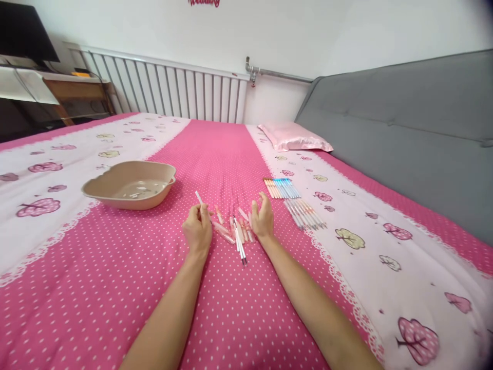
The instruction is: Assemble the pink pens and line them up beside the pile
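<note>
Left hand: this one (197, 229) is closed around a slim white stick (198, 197), pinched by the fingers so it pokes up and tilts a bit left.
Right hand: half-curled (263, 218), fingers up, with a pale pink pen (243, 214) right at its left side; honestly can't tell if it's gripping that or just next to it.
Loose pile: a messy bunch of pinkish pens (242, 231) lies on the bed (227, 318) between the two hands, some crossing each other.
White pens: a few with dark ends (239, 244) sit at the near side of that pile, pointing toward the near edge.
Sorted rows: right of the right hand, a far row goes brown and peach to blue (282, 188); a greyish row (305, 215) is just nearer and further right.
Beige basin: off to the left (111, 200), small whitish bits inside, too tiny to make out.
Far end: pink pillow (295, 137) on the right, white radiator (162, 85) behind the bed.
</note>
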A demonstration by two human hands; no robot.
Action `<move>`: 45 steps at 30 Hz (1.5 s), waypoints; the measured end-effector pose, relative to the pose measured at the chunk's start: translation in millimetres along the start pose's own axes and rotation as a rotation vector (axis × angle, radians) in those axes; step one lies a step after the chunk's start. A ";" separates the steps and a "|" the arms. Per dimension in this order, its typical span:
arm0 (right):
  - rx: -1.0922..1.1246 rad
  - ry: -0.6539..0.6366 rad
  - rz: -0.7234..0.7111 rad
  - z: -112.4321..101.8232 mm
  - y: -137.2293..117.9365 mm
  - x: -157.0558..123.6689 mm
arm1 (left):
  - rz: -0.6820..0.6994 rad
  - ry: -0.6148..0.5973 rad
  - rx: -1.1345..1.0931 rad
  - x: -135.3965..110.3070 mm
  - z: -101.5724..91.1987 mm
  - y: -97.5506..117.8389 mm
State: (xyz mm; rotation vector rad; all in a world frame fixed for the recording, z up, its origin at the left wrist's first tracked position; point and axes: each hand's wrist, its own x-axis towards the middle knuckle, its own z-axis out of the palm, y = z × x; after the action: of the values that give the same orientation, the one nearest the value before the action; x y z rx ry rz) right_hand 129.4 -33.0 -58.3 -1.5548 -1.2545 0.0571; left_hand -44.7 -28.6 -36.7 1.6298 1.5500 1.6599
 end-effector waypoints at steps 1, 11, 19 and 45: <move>-0.002 0.008 0.031 -3.6 4.8 -2.4 | -0.019 0.042 -0.025 -5.7 -5.4 -1.2; -0.071 -0.033 0.219 -39.0 25.0 -46.9 | -0.282 0.193 -0.460 -39.6 -49.7 -15.4; -0.235 -0.170 0.112 -55.5 9.1 -76.7 | -0.348 0.114 -0.597 -61.7 -68.4 -11.2; -0.469 -0.329 0.106 -87.6 -14.5 -108.0 | -0.601 -0.131 -0.679 -76.1 -88.7 3.0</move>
State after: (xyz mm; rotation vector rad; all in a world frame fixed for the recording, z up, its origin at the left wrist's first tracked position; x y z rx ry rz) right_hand 124.9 -172.2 -69.7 -2.0793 -1.5150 0.0945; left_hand -98.3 -131.9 -48.3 0.7984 1.0758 1.4633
